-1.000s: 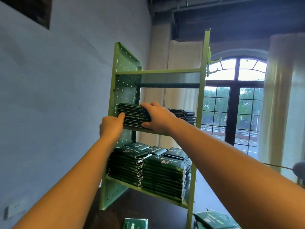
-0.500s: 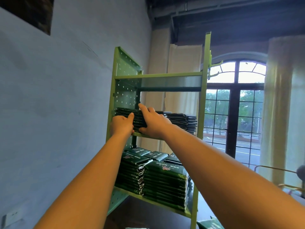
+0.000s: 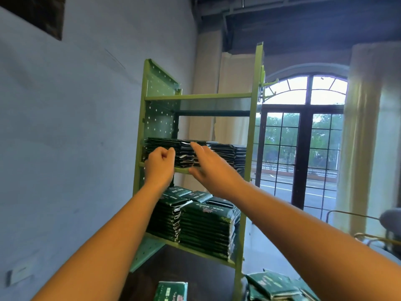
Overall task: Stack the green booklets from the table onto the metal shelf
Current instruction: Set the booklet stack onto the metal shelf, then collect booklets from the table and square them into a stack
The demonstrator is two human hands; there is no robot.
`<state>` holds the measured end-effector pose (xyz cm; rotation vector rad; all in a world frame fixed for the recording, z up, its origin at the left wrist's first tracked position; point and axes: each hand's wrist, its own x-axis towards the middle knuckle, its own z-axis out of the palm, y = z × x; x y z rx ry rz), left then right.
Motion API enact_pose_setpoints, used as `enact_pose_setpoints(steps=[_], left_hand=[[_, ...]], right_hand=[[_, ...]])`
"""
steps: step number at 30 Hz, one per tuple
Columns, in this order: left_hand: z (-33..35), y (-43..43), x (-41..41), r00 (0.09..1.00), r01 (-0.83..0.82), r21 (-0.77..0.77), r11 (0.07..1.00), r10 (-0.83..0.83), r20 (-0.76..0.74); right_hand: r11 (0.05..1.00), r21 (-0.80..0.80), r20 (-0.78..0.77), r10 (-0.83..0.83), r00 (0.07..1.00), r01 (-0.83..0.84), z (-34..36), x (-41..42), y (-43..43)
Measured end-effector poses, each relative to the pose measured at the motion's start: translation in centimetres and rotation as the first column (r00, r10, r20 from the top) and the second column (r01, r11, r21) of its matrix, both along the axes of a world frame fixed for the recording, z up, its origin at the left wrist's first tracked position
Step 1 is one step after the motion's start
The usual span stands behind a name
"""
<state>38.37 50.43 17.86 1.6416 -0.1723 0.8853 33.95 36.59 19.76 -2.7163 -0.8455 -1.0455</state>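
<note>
Left hand and right hand hide the front of the middle-tier booklets. One booklet and a pile are cut off by the bottom edge. Print on the lower stack is too small to read. Grey object is cut off at the right edge and cannot be identified.

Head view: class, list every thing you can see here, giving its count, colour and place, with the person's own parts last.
metal shelf: one, light green, on the table by the wall
middle-tier booklets: about three stacks, dark green, side by side
lower-tier booklets: several stacks, dark green, packed close
loose booklets: a few, green, on the table at the bottom edge of view
table: one, dark, under the shelf
window: one, dark-framed, arched, behind the shelf to the right
curtain: one, cream, right of the window
left hand: one, fingers curled, before the left middle-tier stack
right hand: one, fingers straight, at the centre middle-tier stack
</note>
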Motion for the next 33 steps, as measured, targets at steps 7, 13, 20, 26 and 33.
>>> enact_pose_setpoints(steps=[7,13,20,26,33], left_hand=[[-2.7,-2.5,-7.5,0.949,0.311,0.267,0.912,-0.313,-0.039],[-5.4,-5.4,-13.3,0.821,0.57,0.389,0.724,-0.483,-0.304],[-9.9,-10.7,-17.9,0.67,0.741,0.529,0.412,-0.495,-0.553],[-16.0,-16.1,-19.6,0.733,0.672,0.714,0.199,-0.315,-0.602],[-20.7,-21.6,-18.6,0.863,0.5,0.832,0.24,-0.057,-0.502]], right_hand=[[0.994,-0.105,-0.046,-0.043,0.998,0.038,-4.2,-7.9,-5.4],[0.968,-0.231,-0.181,-0.147,0.972,0.103,-8.6,-14.8,-11.0],[0.942,-0.27,-0.292,-0.276,0.916,0.198,-14.5,-19.1,-17.6],[0.898,-0.309,-0.449,-0.428,0.784,0.313,-19.8,-21.8,-23.1],[0.916,-0.054,-0.612,-0.345,0.711,0.398,-23.3,-23.5,-27.4]])
